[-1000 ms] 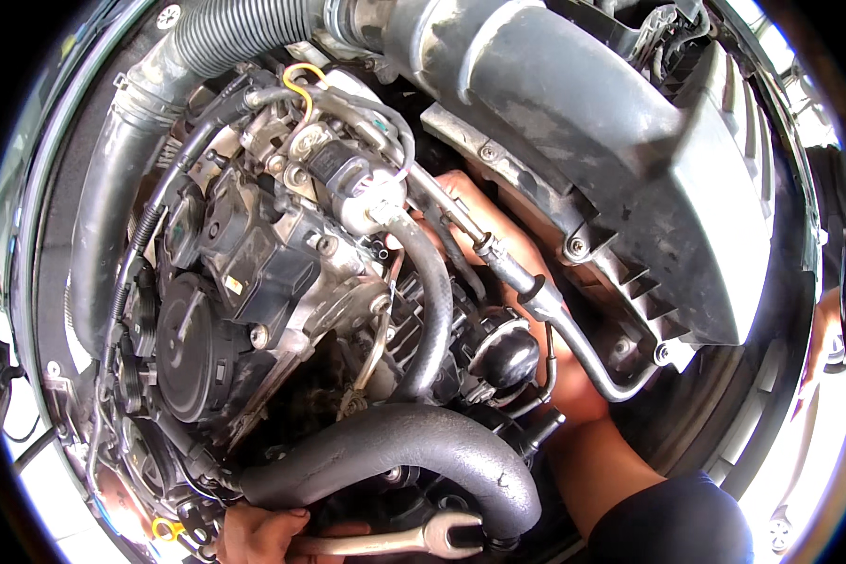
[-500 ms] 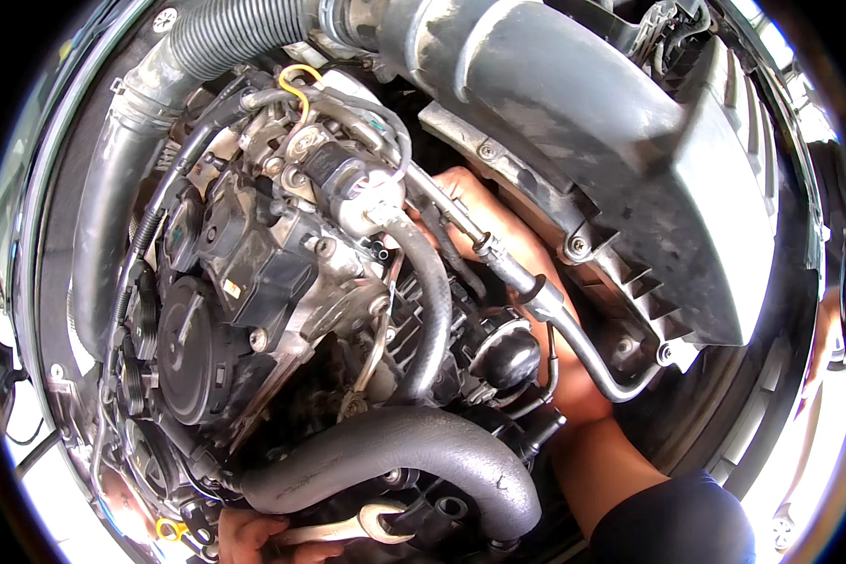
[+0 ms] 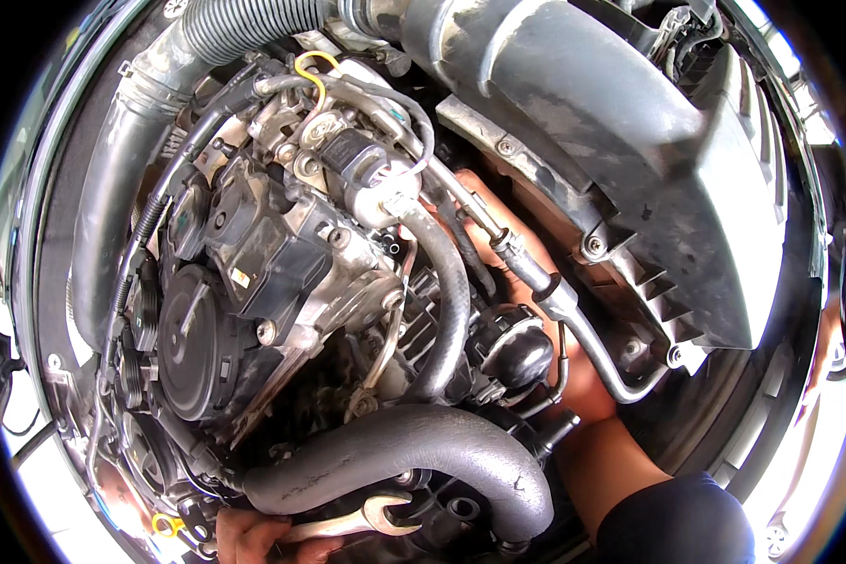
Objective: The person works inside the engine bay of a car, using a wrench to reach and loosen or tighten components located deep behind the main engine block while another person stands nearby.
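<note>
Near the lower edge, my left hand (image 3: 254, 538) is closed around the shaft of an open-end wrench (image 3: 340, 525). The wrench's jaw points right, just below a thick black rubber hose (image 3: 399, 444), and I cannot make out whether it touches anything. My right arm reaches from the lower right deep into the engine bay. Part of my right hand (image 3: 487, 214) shows behind a metal pipe (image 3: 526, 268). Its fingers are hidden by the pipe and hoses, so what they touch does not show. A thinner curved hose (image 3: 449, 310) runs left of the pipe.
A large dark plastic air duct (image 3: 583, 94) covers the upper right. The engine's black covers (image 3: 254, 263) and a round pulley cover (image 3: 195, 343) lie left. A ribbed hose (image 3: 249, 26) crosses the top. A yellow ring handle (image 3: 166, 524) sits at the lower left.
The view has shifted slightly, so the engine parts sit a little further right and lower. Both hands stay in about the same places, the left one still gripping the wrench.
</note>
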Tool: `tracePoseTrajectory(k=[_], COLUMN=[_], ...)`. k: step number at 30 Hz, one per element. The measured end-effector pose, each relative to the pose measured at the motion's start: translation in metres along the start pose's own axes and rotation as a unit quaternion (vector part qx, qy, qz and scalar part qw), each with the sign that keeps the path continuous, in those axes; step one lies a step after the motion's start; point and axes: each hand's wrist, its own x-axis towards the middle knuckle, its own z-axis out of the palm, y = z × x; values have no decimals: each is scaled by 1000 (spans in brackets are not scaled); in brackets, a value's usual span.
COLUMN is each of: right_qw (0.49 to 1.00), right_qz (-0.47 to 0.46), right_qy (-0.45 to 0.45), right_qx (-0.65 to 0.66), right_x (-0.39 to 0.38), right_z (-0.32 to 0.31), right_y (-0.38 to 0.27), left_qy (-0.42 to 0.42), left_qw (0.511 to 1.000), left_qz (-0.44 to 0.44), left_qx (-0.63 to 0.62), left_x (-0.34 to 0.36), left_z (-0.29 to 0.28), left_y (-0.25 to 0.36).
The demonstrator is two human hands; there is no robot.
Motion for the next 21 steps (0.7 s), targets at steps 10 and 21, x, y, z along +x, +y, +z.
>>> tracePoseTrajectory(k=[10, 21], right_qw=[1000, 996], right_qz=[-2, 66], right_qy=[-1, -5], right_qx=[8, 55], right_x=[3, -9], right_z=[3, -28], right_y=[-4, -2], left_qy=[-55, -278], left_qw=[991, 953], left_qz=[76, 71], left_qx=[96, -101], left_x=[4, 133], left_z=[-10, 33], left_y=[-8, 81])
